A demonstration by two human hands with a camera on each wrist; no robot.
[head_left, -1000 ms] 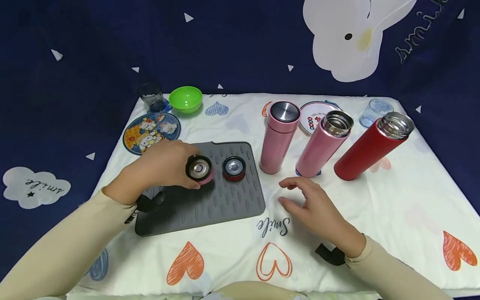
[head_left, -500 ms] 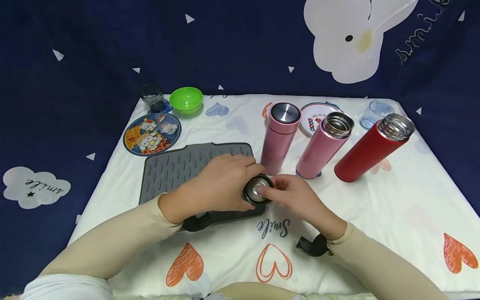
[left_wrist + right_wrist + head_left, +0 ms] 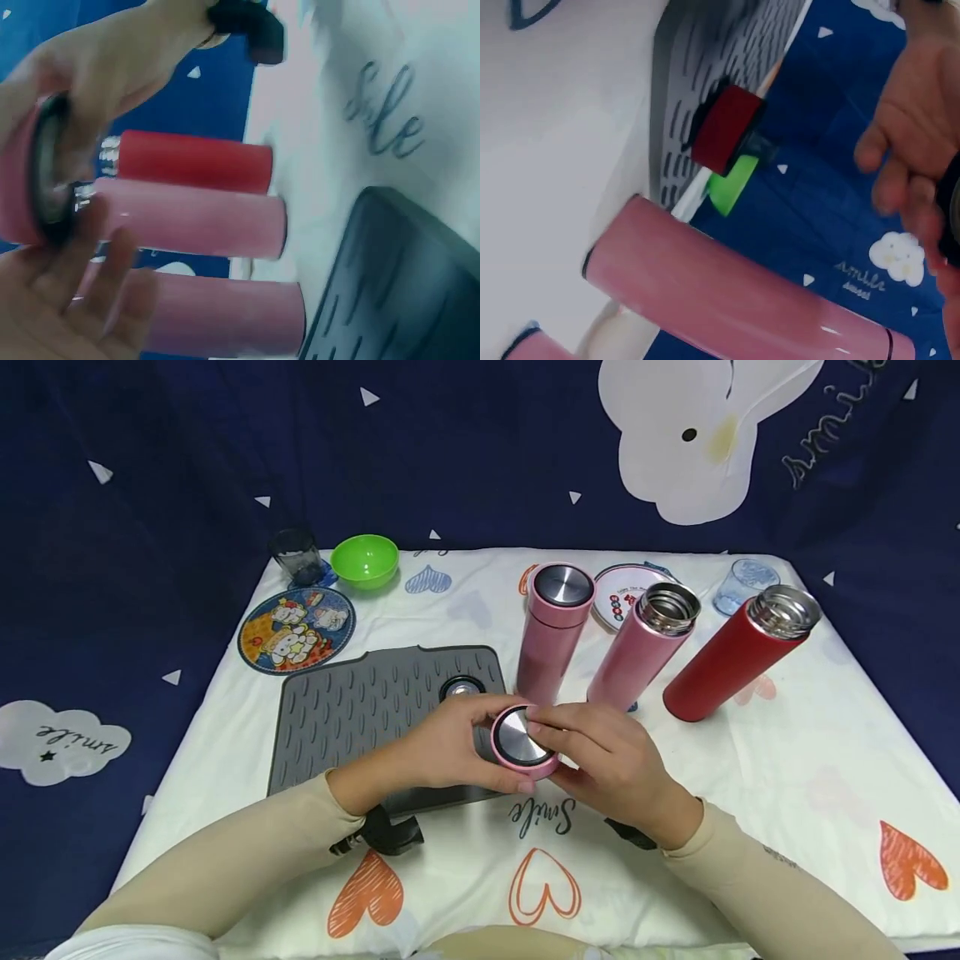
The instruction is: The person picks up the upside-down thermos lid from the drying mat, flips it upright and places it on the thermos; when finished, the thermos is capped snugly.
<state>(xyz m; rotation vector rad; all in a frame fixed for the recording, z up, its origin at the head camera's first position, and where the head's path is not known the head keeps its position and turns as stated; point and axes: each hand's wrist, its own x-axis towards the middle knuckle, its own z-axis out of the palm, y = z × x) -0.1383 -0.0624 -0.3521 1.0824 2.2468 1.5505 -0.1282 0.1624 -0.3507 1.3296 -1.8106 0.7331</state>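
Pink lid [image 3: 520,745]: held above the front right corner of the grey mat [image 3: 352,710], steel disc tilted up toward the camera, just in front of the capped pink flask [image 3: 551,631].
Left hand [image 3: 442,745]: fingers curl round the lid's left side; the left wrist view shows the pink rim [image 3: 19,180] pressed against the palm with the fingers spread loosely below it.
Right hand [image 3: 600,752]: thumb and fingers curl round the lid's right and far edge, so both hands share the hold.
Slip risk: the hold looks light on both sides, and I judge that if one hand lets go before the other tightens, the lid could drop onto the mat edge or the heart-print cloth [image 3: 675,827] and roll.
Knock risk: the open pink flask [image 3: 637,647] and the open red flask [image 3: 731,658] stand near the right hand; a wide sweep of that arm could tip them.
Mix-up risk: two flasks stand open, and the red lid [image 3: 461,687] lies on the mat behind the left hand; a lid set on the wrong flask might not seat.
Cross-thread risk: brought down tilted as it is now, the lid could likely bind.
Background: green bowl [image 3: 365,560], cartoon plate [image 3: 296,628] and dark cup [image 3: 297,557] sit at the far left, well apart.
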